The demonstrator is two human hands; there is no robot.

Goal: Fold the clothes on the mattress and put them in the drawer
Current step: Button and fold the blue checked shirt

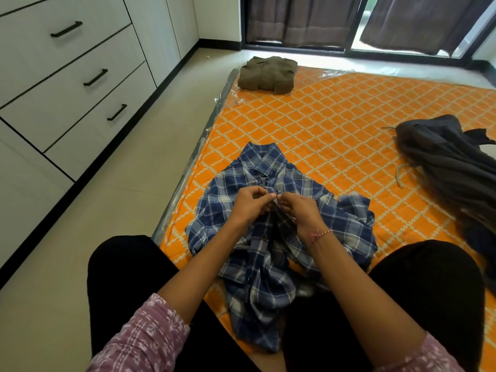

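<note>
Blue-and-white plaid cotton is pinched between the fingertips of both hands at the front opening of the shirt. Left hand (249, 204): fingers curled, thumb and forefinger pinching the left edge of the placket just below the collar. Right hand (299, 210): fingers likewise curled, pinching the facing edge; the two sets of fingertips nearly touch at one spot. Whether a button sits between them cannot be told; it is hidden by the fingers. A thin red-and-white thread bracelet (320, 235) circles the right wrist. Both forearms are bare up to pink patterned sleeves (150, 334).

Plaid shirt (271, 253): lies face up, rumpled, collar pointing away from the person, lower hem trailing between the person's knees, which are in black trousers (429, 285). One dark button shows on the placket lower down. Shirt rests on the near left part of the mattress (335, 124), which has an orange cover with a cream lattice pattern and a clear plastic wrap loose along its left edge.

Olive-brown garment (267, 73): folded into a neat rectangle, at the far left corner of the mattress, well apart from the plaid shirt.

Dark grey garment (451, 167): unfolded heap with pale drawstrings, at the right edge of the mattress.

White drawers (80, 79) with black bar handles stand to the left across a strip of pale tiled floor (112, 200); all visible fronts are closed. Dark curtains (308, 20) hang at the far window.
</note>
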